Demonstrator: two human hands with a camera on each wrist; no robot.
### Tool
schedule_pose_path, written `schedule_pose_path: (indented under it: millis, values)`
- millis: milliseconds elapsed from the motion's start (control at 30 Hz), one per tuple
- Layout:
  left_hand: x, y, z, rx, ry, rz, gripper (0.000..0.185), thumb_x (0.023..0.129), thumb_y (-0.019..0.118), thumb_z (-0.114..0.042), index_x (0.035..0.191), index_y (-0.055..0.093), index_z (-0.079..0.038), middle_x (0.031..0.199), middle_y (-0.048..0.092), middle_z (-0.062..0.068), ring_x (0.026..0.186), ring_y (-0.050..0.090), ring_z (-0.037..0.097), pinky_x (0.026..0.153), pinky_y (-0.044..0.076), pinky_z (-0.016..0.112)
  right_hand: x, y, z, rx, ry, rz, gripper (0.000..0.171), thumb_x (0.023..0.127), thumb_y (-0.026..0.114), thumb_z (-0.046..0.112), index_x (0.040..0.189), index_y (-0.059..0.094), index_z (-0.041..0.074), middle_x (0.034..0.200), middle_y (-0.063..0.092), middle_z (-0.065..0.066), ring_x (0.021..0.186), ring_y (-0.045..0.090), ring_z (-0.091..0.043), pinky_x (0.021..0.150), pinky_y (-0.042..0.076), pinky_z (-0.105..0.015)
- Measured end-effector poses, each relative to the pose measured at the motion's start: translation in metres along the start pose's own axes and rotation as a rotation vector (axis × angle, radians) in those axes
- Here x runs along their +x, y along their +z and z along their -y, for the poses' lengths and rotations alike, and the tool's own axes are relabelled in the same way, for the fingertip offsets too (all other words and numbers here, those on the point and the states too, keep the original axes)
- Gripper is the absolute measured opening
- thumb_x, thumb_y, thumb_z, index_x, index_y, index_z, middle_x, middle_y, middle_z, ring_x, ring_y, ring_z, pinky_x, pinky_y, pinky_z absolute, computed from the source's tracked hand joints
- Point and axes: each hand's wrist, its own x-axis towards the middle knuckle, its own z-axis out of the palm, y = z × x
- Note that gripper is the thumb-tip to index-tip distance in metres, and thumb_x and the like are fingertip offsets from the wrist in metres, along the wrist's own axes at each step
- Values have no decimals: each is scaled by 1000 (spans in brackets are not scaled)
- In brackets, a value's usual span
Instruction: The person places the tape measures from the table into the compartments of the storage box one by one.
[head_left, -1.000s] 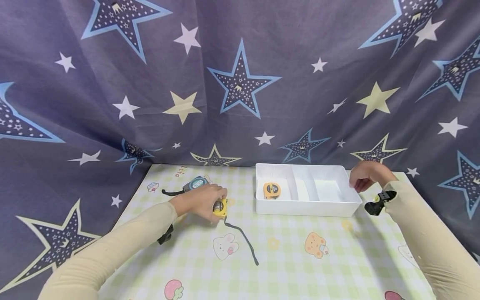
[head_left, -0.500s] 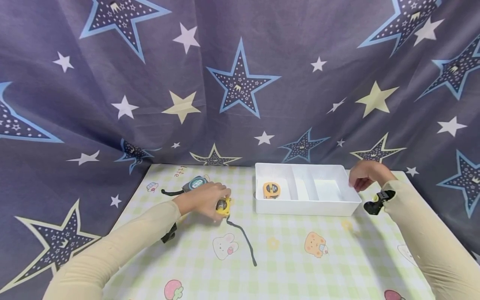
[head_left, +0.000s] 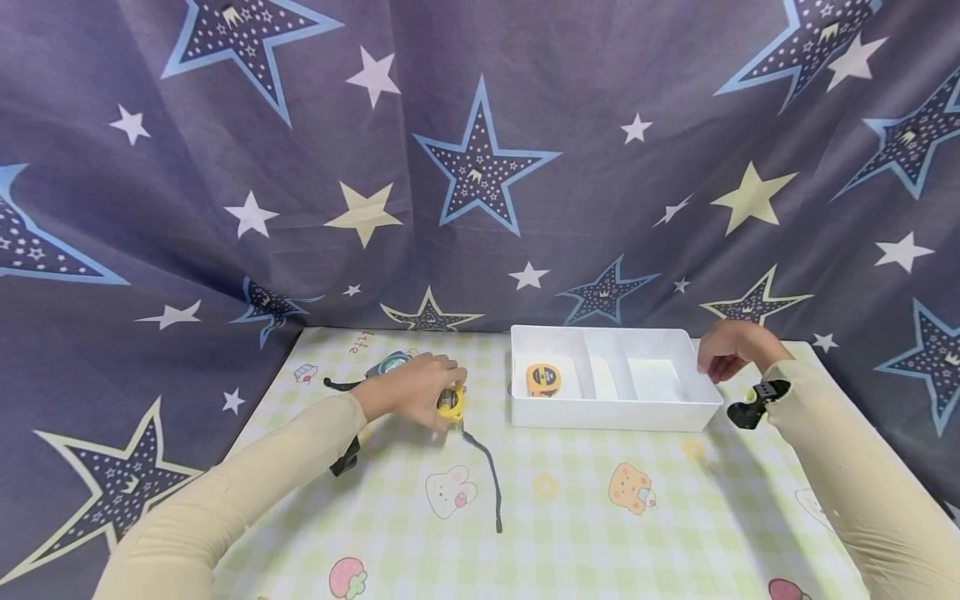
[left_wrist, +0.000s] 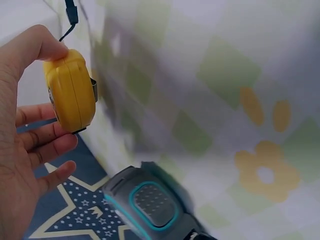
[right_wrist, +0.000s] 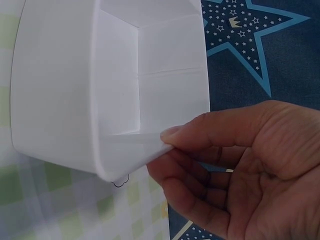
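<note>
We are lifting the yellow tape measure in our left hand, closer to the white tray than a second ago (strap trailing), while our right hand is pinching the tray's right rim.

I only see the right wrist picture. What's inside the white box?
Observer: An orange tape measure lies in the left compartment of the white plastic box.
Operator: What's the other hand doing?
Observer: The left hand grips a yellow tape measure; its dark strap trails on the checked tablecloth.
Operator: Anything else there?
Observer: A grey and teal tape measure lies beside that hand.
</note>
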Motion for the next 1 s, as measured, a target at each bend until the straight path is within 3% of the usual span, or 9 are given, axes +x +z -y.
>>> schedule_pose_path:
  millis: [500, 767, 1000]
  values:
    - [14, -19, -1, 18, 5, -69, 54, 63, 76, -51, 101, 60, -17, 89, 58, -4, 77, 49, 13, 68, 45, 31, -1, 1, -3, -7, -29, -8, 6, 86, 62, 3, 81, 61, 0, 70, 62, -2, 63, 62, -11, 66, 57, -26]
    - [16, -26, -7, 49, -4, -89, 57, 64, 76, -52, 104, 59, -15, 92, 59, -3, 86, 54, 17, 79, 49, 38, 1, 1, -4, -15, -23, 5, 7, 86, 62, 3, 80, 60, 1, 69, 61, -2, 62, 61, -10, 66, 56, -25]
    - [20, -33, -9, 39, -2, -112, 57, 64, 76, -50, 105, 58, -15, 94, 60, -3, 87, 53, 18, 81, 47, 39, 2, 1, -5, -17, -23, -16, 6, 86, 61, 2, 81, 61, -1, 69, 61, -2, 62, 61, -11, 65, 57, -25]
